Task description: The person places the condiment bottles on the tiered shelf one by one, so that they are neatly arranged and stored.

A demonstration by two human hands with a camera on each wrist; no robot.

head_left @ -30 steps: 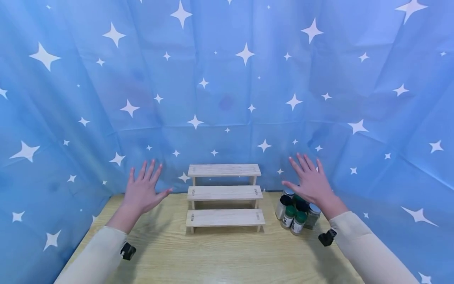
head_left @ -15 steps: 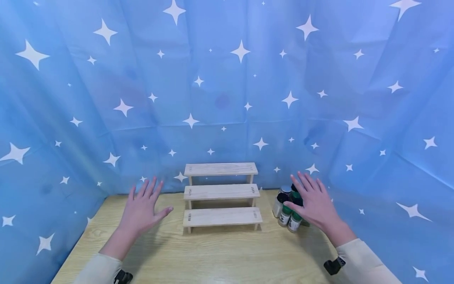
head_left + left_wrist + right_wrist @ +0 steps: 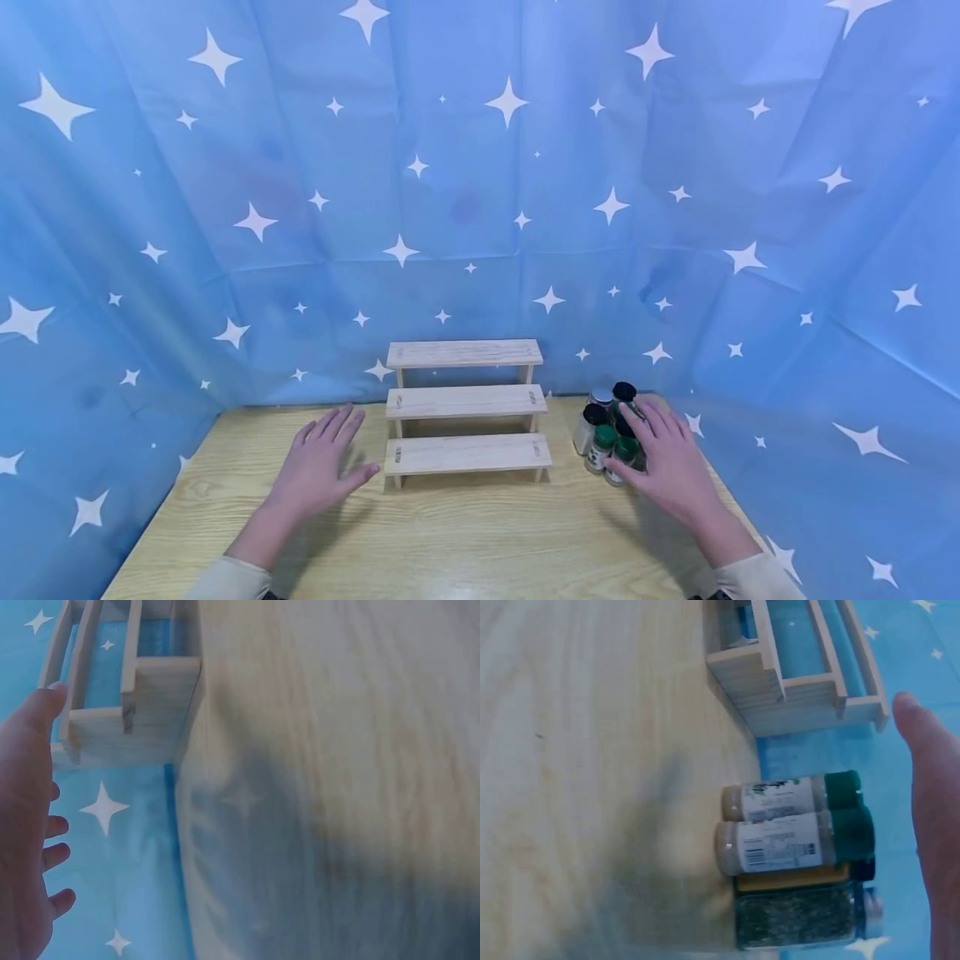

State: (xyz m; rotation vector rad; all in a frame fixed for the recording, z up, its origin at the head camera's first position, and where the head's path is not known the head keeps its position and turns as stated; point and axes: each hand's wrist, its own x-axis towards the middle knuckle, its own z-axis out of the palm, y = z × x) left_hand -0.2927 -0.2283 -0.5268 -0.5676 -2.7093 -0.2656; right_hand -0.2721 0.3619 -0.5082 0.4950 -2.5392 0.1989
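— Six or more small lidded jars and bottles (image 3: 604,437), by my count, in one tight cluster. Position?

— Back right of the pale wood-grain table (image 3: 450,542), to the right of the three-tier step shelf of pale bare wood (image 3: 467,454) and apart from it. Those I can see stand upright; a hand covers some of the group.

— Contents?

— Mixed. Two cylindrical bottles with green caps and white printed labels (image 3: 780,844): pale tan shows at the base, labels hide the rest. Clear jar with a silver lid (image 3: 795,919): dark green flakes behind its wall. Between these, a jar with an orange-tan side (image 3: 791,880); contents or label, cannot tell. Same doubt for the whitish jar with a black lid (image 3: 587,435).

— Hands?

— Right hand (image 3: 671,471): released, fingers slightly bent, thumb apart from them, beside the cluster. Whether any fingertip touches a lid, I cannot tell. Left hand (image 3: 318,471): also released, fingers loosely extended, thumb pointing toward the shelf, near its left end with a gap between.

— Behind?

— Blue cloth with white four-pointed stars (image 3: 465,179), hanging past the table's back edge.
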